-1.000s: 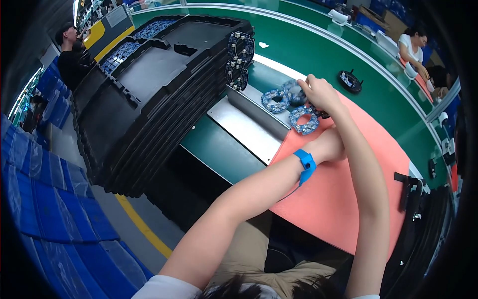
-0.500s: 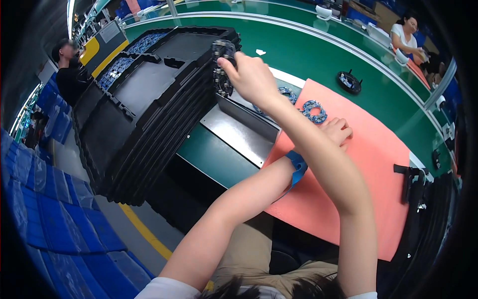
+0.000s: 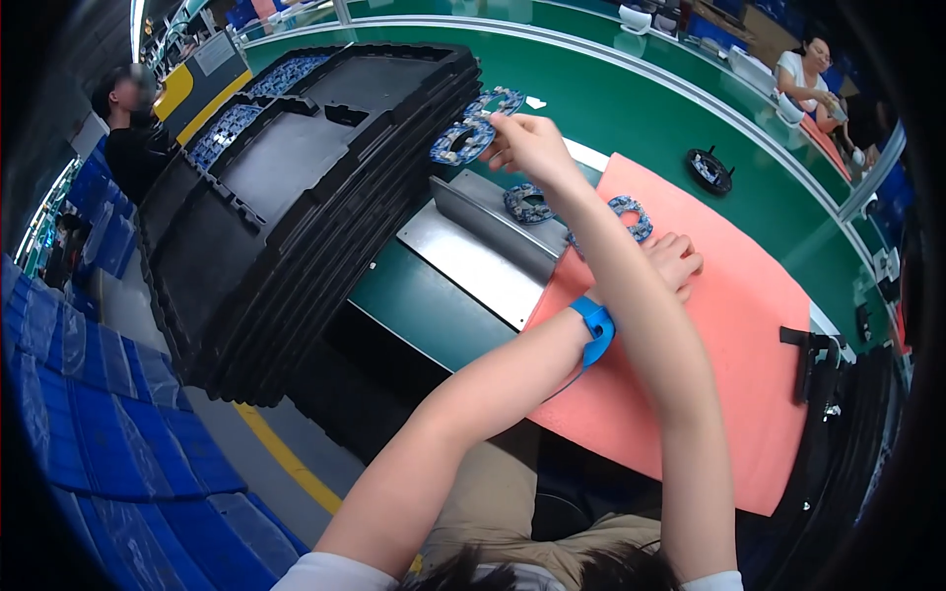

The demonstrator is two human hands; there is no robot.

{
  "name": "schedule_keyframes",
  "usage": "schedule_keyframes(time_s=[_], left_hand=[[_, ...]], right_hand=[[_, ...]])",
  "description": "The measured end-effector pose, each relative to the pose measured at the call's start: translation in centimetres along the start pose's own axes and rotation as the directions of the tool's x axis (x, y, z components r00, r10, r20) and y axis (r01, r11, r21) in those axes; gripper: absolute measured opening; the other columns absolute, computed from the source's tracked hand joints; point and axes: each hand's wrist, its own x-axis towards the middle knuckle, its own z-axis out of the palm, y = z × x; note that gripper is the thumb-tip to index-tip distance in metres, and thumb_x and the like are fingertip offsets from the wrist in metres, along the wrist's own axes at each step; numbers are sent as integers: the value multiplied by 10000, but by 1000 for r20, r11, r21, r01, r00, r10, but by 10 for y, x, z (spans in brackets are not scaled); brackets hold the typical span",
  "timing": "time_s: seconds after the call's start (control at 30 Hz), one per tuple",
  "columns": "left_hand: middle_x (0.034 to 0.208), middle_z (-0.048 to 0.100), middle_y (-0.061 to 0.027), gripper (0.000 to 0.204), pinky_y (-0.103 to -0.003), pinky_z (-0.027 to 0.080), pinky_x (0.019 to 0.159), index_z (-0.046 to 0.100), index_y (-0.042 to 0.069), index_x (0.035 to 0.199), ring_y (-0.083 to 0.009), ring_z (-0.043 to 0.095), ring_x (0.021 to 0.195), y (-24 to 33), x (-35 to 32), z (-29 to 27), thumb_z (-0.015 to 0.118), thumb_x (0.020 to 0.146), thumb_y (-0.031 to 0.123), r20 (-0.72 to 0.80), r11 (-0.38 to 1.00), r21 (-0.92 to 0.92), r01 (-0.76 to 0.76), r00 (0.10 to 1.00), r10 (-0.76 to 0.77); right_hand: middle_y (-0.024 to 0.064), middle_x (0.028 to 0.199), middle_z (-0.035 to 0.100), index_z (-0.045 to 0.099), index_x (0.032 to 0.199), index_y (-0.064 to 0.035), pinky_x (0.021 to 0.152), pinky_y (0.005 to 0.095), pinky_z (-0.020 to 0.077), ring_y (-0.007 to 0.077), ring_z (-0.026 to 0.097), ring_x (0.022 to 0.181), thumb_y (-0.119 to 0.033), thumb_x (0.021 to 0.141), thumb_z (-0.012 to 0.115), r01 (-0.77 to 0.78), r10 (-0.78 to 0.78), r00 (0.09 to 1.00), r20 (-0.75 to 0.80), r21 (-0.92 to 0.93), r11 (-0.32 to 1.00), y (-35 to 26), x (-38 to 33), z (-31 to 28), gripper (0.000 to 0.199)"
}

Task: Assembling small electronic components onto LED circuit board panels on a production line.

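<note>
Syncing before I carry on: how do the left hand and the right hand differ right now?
The right hand grips a blue board; the left hand rests on the pink mat, whatever is beneath it hidden.
The right hand is beside the black trays; the left hand is farther from them.
The left wrist wears a blue strap; the right wrist shows none.
Both hands are ungloved.
</note>
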Motion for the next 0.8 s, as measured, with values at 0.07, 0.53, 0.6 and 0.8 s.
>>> schedule_keyframes(time_s=[0.07, 0.53, 0.6, 0.8], left_hand=[[1082, 498, -123, 264, -409, 390, 901, 542, 57, 994, -297, 466, 1066, -5, -2, 3, 603, 752, 143, -8, 999, -32, -22, 1000, 22], [700, 600, -148, 197, -408, 447, 593, 567, 29, 719, -317, 589, 665, 28, 4, -30, 602, 747, 221, 292, 990, -113, 85, 955, -49], [660, 596, -143, 208, -415, 442, 573, 570, 33, 700, -312, 586, 625, 32, 10, -25, 604, 745, 233, 264, 988, -140, 69, 964, -30], [638, 593, -139, 208, -410, 451, 574, 580, 39, 699, -297, 601, 618, 24, -14, -30, 602, 738, 242, 94, 973, -211, 90, 993, -72]], right_hand=[[77, 733, 642, 568, 773, -40, 560, 224, 434, 119, 604, 616, -337, 926, 507, 55, -54, 998, -13, 47, 997, -10, -11, -17, 339], [170, 646, 612, 612, 784, 3, 590, 372, 495, 273, 653, 671, -273, 807, 546, -416, 108, 909, -402, -871, 263, 42, -160, -260, 284], [171, 663, 617, 617, 811, 1, 589, 382, 493, 300, 645, 667, -259, 800, 559, -445, -69, 887, -456, -886, 132, 30, -178, -256, 266], [134, 759, 630, 623, 862, -29, 583, 364, 479, 298, 610, 651, -163, 790, 574, 378, -413, 901, 133, -707, 598, -9, -150, -83, 160]])
